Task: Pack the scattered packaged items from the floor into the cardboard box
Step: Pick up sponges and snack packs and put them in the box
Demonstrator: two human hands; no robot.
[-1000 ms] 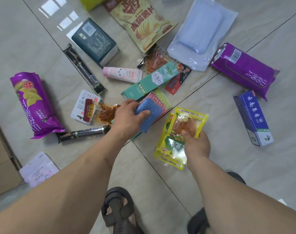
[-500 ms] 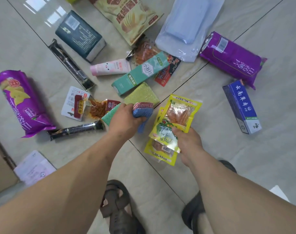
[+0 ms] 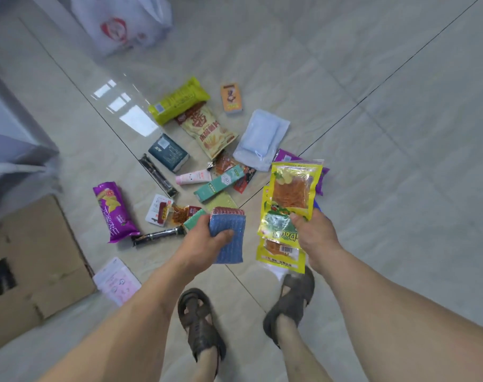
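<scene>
Left hand [image 3: 204,245] — fingers curled tight around a stack of blue, ribbed sponge pads [image 3: 229,238]; right hand [image 3: 316,235] pinches yellow plastic snack packets [image 3: 290,199] — both lifted off the floor.

Glossy beige tile floor [image 3: 372,78]

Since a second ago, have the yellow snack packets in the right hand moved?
Yes. The right hand has lifted the yellow snack packets off the floor; they now overlap the purple pack they earlier lay clear of, and the sandal.
</scene>
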